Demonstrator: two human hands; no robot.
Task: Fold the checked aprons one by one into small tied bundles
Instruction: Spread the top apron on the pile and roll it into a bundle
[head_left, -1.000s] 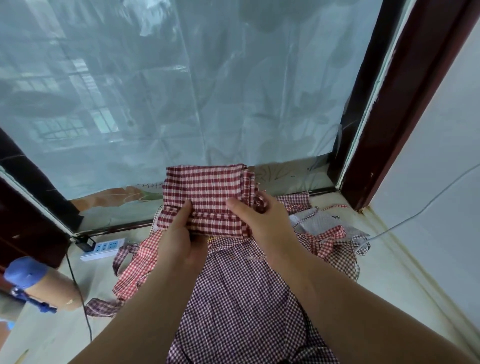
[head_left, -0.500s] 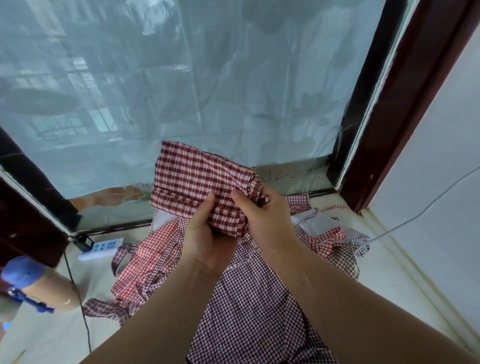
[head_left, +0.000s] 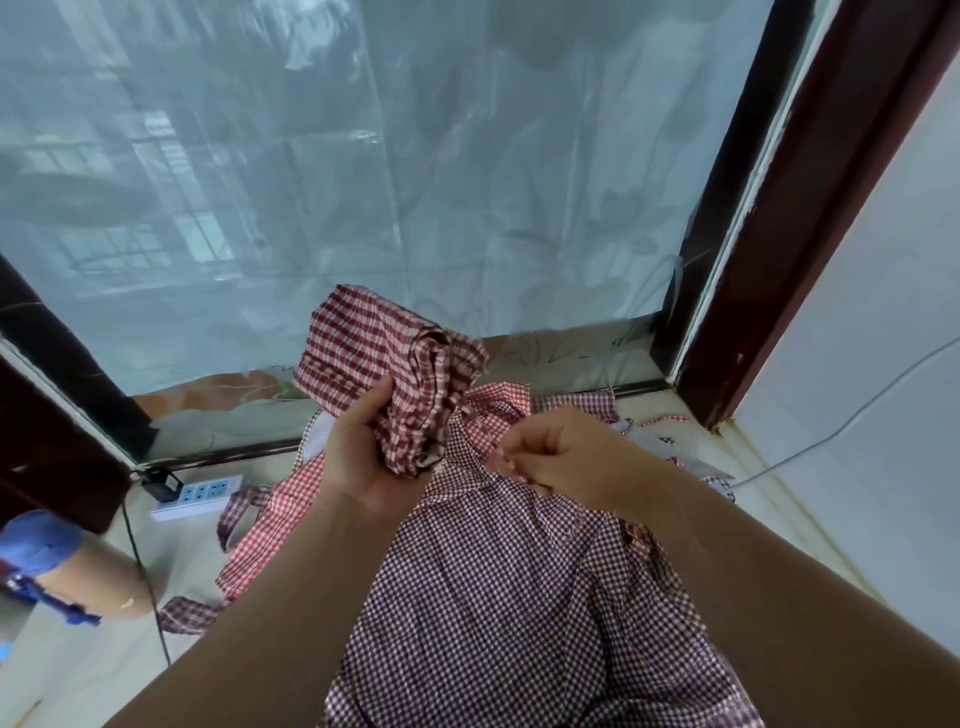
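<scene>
Floor (head_left: 104, 649) by window (head_left: 363, 182) | left grip (head_left: 363, 462) palm-up, clutching folded apron (head_left: 363, 353) | right grip (head_left: 561, 457) curled, hold unclear

Pale floor (head_left: 78, 686) w/ loose checked aprons (head_left: 270, 525), white power strip (head_left: 200, 493) + black cable (head_left: 141, 571).

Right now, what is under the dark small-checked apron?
A red checked apron sticks out from under the dark small-checked apron at its left edge. Whatever else lies beneath is covered.
</scene>
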